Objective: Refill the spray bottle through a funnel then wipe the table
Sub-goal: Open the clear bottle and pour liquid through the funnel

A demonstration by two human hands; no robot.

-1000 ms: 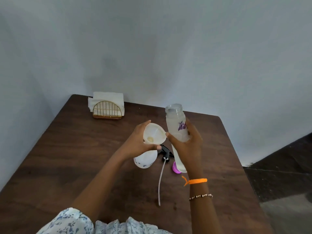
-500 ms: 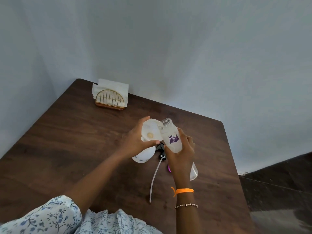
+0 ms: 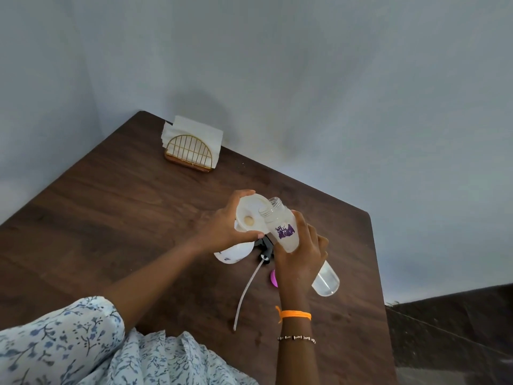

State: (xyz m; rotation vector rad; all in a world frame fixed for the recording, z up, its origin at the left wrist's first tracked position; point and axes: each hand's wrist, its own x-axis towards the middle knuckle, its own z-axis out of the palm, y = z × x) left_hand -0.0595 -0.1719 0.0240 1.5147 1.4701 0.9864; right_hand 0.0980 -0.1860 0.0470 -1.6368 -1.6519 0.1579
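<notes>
- Head view shows the white spray bottle [image 3: 236, 252] standing on the bench [image 3: 111, 218] with the white funnel [image 3: 251, 216] seated in its neck; everything below is placed relative to that funnel.
- Left hand [image 3: 222, 229] is clasped round the funnel's bowl, thumb under its near edge. If that grasp slackens, the funnel could tip, and the light bottle under it with it.
- Right hand [image 3: 301, 259] is wrapped round the middle of a clear refill bottle [image 3: 286, 232], tilted so its open mouth sits just over the funnel's right rim. The mouth looks close to the rim's edge, so a pour could run down the outside onto the wood.
- Too steep a tilt would likely send water out in gulps, faster than the narrow spout drains, and flood the bowl.
- Sprayer head [image 3: 265, 250] with its dip tube [image 3: 247, 293] lies on the bench just nearer than the funnel, beside a purple cap [image 3: 274, 277]; a spill would wet them, and the right forearm could knock them.
- Napkin holder [image 3: 191, 151] stands well beyond the funnel by the wall, a long reach if a spill spreads quickly.
</notes>
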